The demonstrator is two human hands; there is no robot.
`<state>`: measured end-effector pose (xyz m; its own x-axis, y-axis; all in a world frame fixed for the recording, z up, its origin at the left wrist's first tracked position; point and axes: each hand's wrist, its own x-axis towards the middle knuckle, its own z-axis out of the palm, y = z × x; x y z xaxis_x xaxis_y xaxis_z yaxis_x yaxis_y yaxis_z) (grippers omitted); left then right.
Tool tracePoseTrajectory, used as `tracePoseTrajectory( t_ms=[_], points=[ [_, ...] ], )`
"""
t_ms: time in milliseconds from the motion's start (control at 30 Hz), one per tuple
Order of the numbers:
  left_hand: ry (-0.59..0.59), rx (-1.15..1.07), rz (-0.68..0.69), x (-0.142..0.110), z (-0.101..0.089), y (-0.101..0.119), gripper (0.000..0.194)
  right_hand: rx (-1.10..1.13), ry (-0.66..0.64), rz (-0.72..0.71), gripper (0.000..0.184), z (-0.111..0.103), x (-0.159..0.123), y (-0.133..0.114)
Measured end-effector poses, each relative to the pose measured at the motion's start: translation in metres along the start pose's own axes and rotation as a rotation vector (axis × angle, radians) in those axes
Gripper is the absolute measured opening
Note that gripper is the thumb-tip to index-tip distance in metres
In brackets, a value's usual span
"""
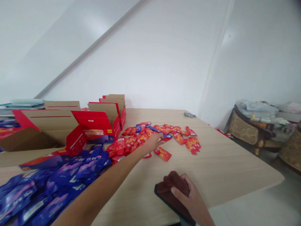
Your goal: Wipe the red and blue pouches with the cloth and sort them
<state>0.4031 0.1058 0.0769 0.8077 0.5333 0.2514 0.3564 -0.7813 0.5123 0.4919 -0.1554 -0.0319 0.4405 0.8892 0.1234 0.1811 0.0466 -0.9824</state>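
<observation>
My left hand stretches forward across the table, just over the loose sachets, with its fingers extended and nothing seen in them. Near its fingertips lie a blue sachet and a red sachet set a little apart from the pile. A spread of red sachets runs around and beyond that hand. At the near side of the table, my right hand grips a soft brown thing with a black edge; its exact kind is unclear. The thumb presses on top of it.
Blue sachets are heaped at the near left. Open red cardboard boxes stand in rows behind them. A small grey object lies near the table's far right corner. Right of the table stands a patterned armchair loaded with bags.
</observation>
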Motion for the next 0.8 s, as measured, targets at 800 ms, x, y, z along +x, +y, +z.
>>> tracePoseTrajectory(
  t_ms=[800],
  points=[
    [-0.075,0.049,-0.347,-0.202,0.034,0.022,0.054,0.042,0.334,0.038,0.063,-0.023,0.005,0.0]
  ],
)
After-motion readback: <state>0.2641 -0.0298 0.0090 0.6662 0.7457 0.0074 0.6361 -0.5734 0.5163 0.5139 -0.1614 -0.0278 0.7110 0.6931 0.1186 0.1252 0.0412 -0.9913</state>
